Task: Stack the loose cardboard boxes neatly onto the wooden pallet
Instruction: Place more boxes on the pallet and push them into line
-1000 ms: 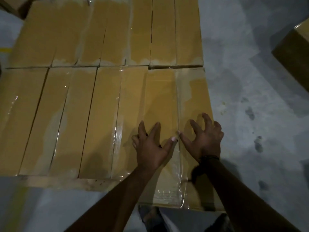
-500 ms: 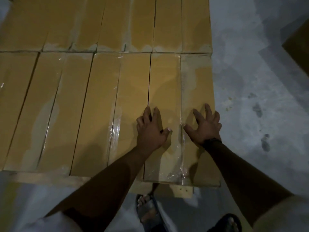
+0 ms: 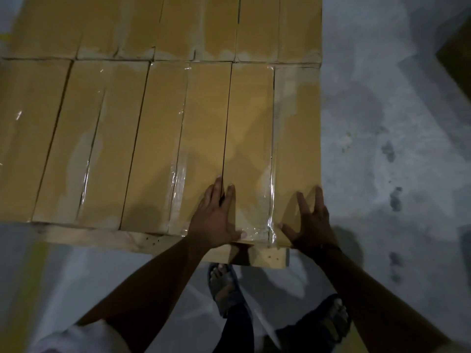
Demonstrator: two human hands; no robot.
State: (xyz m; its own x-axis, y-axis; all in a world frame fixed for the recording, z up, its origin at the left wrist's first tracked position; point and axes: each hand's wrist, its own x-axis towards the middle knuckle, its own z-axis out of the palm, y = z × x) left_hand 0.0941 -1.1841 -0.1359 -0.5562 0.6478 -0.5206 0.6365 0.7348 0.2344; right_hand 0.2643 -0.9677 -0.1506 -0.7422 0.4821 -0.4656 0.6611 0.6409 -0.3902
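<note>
Dim light falls on a grey, mottled concrete floor (image 3: 382, 118) with dark stains (image 3: 395, 200) at right.

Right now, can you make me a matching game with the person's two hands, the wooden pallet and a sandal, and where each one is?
Things:
1 left hand
2 right hand
3 pale wooden pallet
4 dark sandal

Places:
A worn on a foot on the grey floor
B under the tan cardboard boxes
C flat over a gap between two boxes
D fingers spread on the rightmost box, near end

Pairs: 1-C, 2-D, 3-B, 4-A
</note>
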